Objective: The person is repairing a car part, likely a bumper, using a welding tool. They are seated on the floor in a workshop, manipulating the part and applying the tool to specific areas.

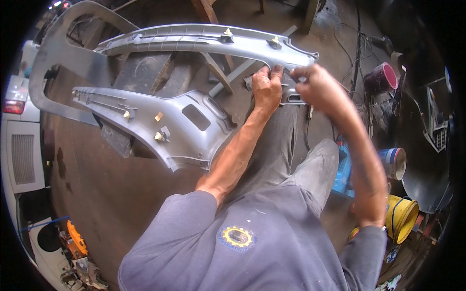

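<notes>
A long silver trim panel (204,38) with plastic clips lies across the upper middle. My left hand (267,87) grips its lower edge near the right end, fingers curled and thumb up. My right hand (315,87), blurred, is closed beside it at the panel's right end; what it holds, if anything, I cannot make out. A second silver trim panel (165,126), with an oblong opening and clips, lies to the left of my left forearm, over a dark support (145,65).
A bent flat metal piece (51,63) is at upper left, near white panels (22,155) and an orange object (76,237). On the right are a pink bucket (381,77), a blue container (342,167), a tin (395,162), a yellow bucket (403,218) and cables.
</notes>
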A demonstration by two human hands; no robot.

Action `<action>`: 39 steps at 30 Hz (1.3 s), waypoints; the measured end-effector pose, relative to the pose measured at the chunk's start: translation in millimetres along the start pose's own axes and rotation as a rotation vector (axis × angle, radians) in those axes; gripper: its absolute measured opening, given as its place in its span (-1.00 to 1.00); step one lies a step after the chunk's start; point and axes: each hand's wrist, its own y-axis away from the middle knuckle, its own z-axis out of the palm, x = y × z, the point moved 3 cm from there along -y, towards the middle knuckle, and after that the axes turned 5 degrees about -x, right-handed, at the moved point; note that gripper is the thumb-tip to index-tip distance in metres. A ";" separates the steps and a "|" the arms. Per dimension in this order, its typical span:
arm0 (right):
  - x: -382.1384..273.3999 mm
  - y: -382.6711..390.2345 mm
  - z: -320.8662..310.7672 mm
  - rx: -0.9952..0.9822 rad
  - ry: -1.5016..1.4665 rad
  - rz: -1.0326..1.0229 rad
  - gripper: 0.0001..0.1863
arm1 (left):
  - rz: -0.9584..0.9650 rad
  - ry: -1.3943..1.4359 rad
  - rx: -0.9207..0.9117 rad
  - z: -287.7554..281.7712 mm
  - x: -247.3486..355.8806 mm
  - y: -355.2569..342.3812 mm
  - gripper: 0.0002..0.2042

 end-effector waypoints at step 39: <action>-13.0 -51.2 -20.6 -0.487 0.101 0.081 -0.64 | 0.064 0.025 0.018 -0.7 -2.8 3.3 -0.64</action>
